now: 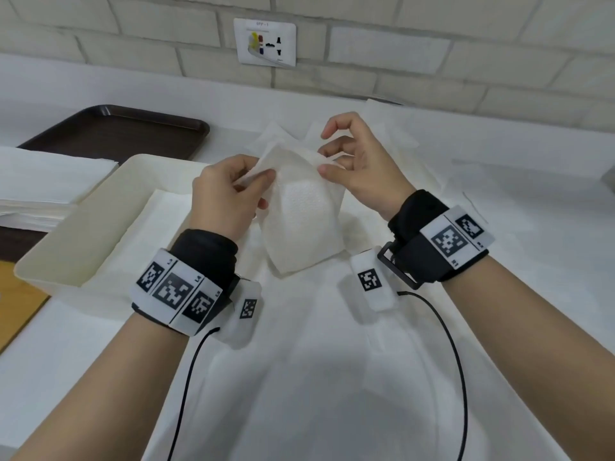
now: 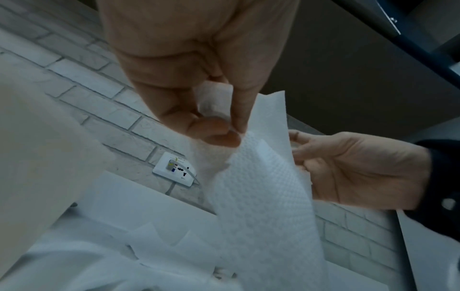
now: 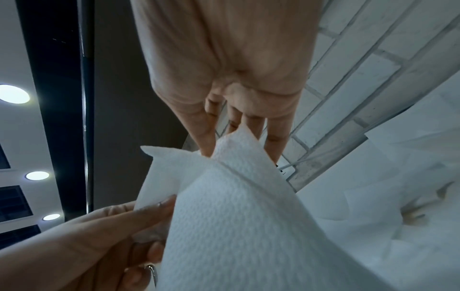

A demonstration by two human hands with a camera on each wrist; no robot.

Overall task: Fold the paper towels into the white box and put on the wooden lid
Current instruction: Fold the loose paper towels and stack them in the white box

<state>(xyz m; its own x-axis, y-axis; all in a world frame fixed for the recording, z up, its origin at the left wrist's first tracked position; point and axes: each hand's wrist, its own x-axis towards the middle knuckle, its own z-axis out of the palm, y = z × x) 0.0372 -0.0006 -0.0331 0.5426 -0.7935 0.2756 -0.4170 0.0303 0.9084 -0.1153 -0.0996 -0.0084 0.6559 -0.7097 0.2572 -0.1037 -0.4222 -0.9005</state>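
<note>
A white embossed paper towel (image 1: 301,221) hangs in the air above the table, held by both hands at its top edge. My left hand (image 1: 229,191) pinches its left corner between thumb and fingers, as the left wrist view shows on the paper towel (image 2: 263,189). My right hand (image 1: 356,164) pinches the right corner of the paper towel (image 3: 236,216) between thumb and fingers. The white box (image 1: 76,241) stands open to the left, below my left hand, with a sheet lying flat inside it. No wooden lid is clearly in view.
A stack of white paper towels (image 1: 43,184) lies at the far left, beside a dark brown tray (image 1: 116,131). Loose sheets (image 1: 382,134) lie on the white table behind the hands. A brick wall with a socket plate (image 1: 264,41) closes the back.
</note>
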